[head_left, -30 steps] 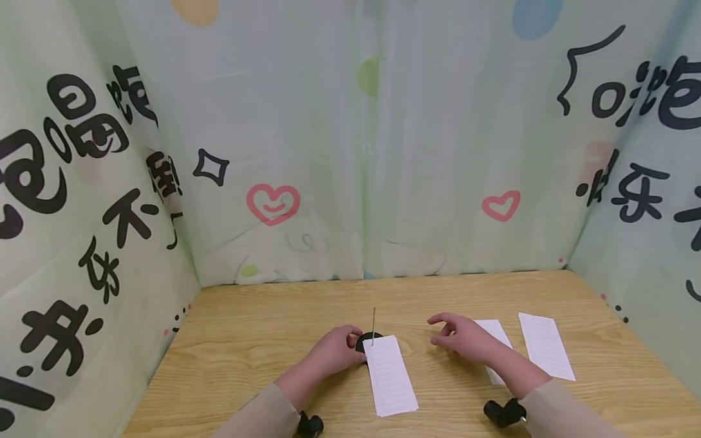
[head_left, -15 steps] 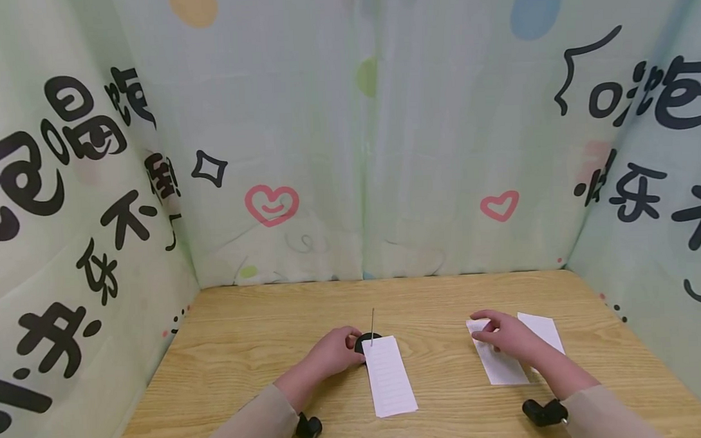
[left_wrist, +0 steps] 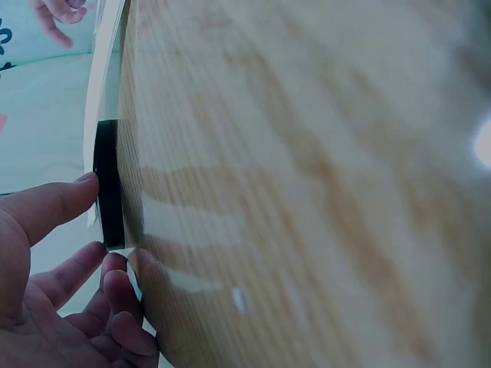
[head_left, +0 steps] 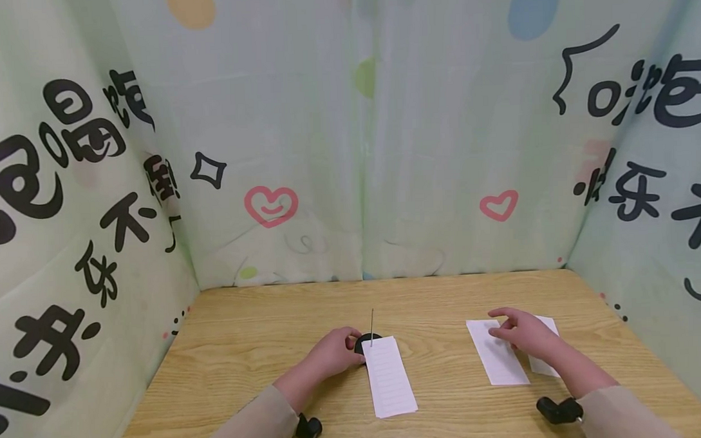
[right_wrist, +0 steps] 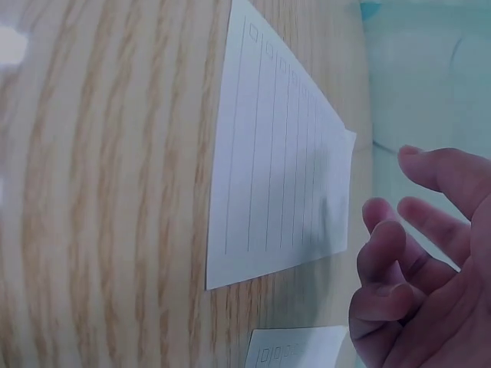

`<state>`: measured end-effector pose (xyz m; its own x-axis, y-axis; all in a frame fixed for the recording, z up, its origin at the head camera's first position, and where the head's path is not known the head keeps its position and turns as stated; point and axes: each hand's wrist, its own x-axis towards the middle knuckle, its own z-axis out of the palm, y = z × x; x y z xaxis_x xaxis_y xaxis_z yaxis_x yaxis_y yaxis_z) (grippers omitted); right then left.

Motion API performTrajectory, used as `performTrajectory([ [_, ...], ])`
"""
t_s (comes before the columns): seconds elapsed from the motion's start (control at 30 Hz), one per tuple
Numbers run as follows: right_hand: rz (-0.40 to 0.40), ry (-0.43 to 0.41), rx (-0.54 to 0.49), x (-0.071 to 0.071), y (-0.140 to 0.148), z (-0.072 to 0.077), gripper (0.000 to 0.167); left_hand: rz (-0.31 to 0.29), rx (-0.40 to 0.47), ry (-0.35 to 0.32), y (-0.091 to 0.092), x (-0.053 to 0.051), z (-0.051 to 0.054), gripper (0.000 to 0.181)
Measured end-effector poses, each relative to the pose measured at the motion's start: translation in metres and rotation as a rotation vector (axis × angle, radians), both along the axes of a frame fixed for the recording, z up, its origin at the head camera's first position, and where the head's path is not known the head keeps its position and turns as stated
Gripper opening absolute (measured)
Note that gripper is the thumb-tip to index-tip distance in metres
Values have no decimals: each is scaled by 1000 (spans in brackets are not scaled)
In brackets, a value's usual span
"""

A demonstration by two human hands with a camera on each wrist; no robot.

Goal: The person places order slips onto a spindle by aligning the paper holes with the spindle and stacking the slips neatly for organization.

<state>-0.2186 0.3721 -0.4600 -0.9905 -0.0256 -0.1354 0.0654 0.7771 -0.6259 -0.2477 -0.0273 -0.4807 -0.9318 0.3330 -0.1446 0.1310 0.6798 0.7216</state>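
My left hand (head_left: 334,350) holds the edge of a round black base (head_left: 360,342), from which a thin metal spike (head_left: 372,321) stands up. Lined white paper (head_left: 389,380) is on the spike and slants down toward the table's front. The left wrist view shows the thumb against the side of the black base (left_wrist: 110,184), fingers of the hand (left_wrist: 65,284) around its lower end. Over two white slips, my right hand (head_left: 525,334) hovers with loosely bent fingers, holding nothing. Beneath it lie the left slip (head_left: 497,362) and the partly covered right slip (head_left: 542,365).
The wooden table (head_left: 261,312) is bounded at the back and sides by a pale curtain (head_left: 328,232) with black characters and hearts. Black devices are strapped at the left wrist (head_left: 308,429) and the right wrist (head_left: 559,410).
The right hand has moved right, from beside the spike to above the two loose slips. My left hand has stayed on the base.
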Motion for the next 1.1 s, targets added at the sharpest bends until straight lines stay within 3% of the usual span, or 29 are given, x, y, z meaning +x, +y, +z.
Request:
performTrajectory([
  [0.43, 5, -46, 150, -11, 4, 2, 56, 8, -3, -10, 1, -2, -2, 42],
  [1.1, 3, -82, 230, -17, 2, -5, 56, 0, -2, -3, 0, 0, 1, 42],
])
